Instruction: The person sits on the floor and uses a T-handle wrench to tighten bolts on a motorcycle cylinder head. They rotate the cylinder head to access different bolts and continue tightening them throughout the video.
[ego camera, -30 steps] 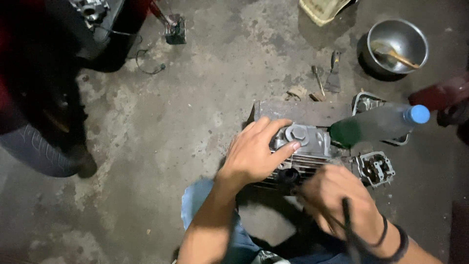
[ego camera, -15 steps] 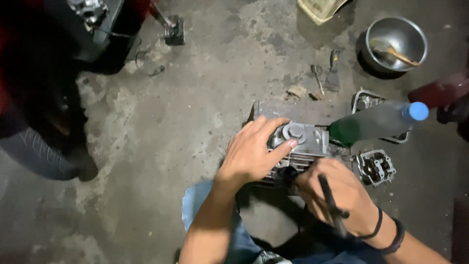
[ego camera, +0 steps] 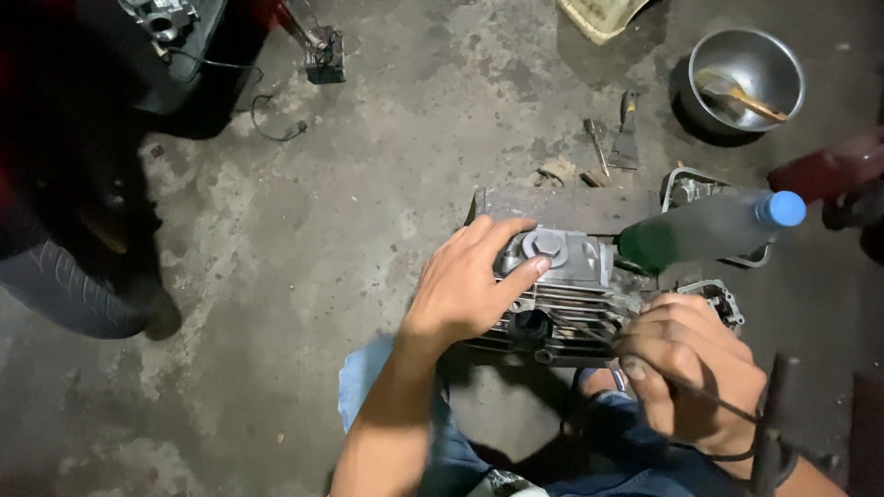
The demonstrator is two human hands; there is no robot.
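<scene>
The person sits over an engine block (ego camera: 562, 294), a finned metal casting resting on the concrete floor (ego camera: 368, 184) between the knees. The left hand (ego camera: 465, 285) lies spread over the top of the block, fingers (ego camera: 497, 235) curled round its rounded cap and the thumb pressed against the cap's face, steadying it. The right hand (ego camera: 686, 368) is clenched round a thin dark tool (ego camera: 769, 433) whose handle juts toward the camera; its tip reaches in at the block's right end, though where exactly it bites is hidden by the hand.

The step in hand looks like working a fastener or fitting at the side of the block while the other hand braces it. The next move would call for firm downward pressure from the left hand so that the block does not roll.

A green bottle with a blue cap (ego camera: 709, 225) lies just behind the block. A steel bowl (ego camera: 746, 69) stands well apart.

Half a second ago the tool handle lay across the back of the right hand; it now points out beyond the wrist. The left hand has kept its place
</scene>
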